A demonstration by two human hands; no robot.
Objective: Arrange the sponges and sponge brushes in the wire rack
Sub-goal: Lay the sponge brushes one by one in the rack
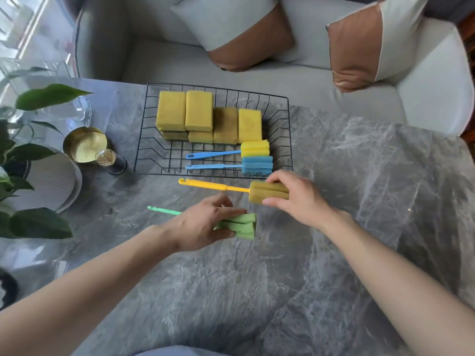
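Note:
A black wire rack [144, 140] stands on the grey marble table. Several yellow sponges [199, 110] lie in its far half. Two sponge brushes with blue handles lie in its near half, one with a yellow head [255, 149], one with a blue head [257, 165]. My right hand [295, 199] grips the olive sponge head of a yellow-handled brush [268, 192], just in front of the rack's near edge. My left hand [203, 223] holds the green sponge head of a green-handled brush [244, 226] nearer to me.
Left of the rack stand a gold cup [84, 145], a toothpick holder [110, 161], a glass jug [79, 111], stacked white plates [56, 186] and plant leaves [38, 223]. A grey sofa with two cushions [231, 34] lies beyond the table.

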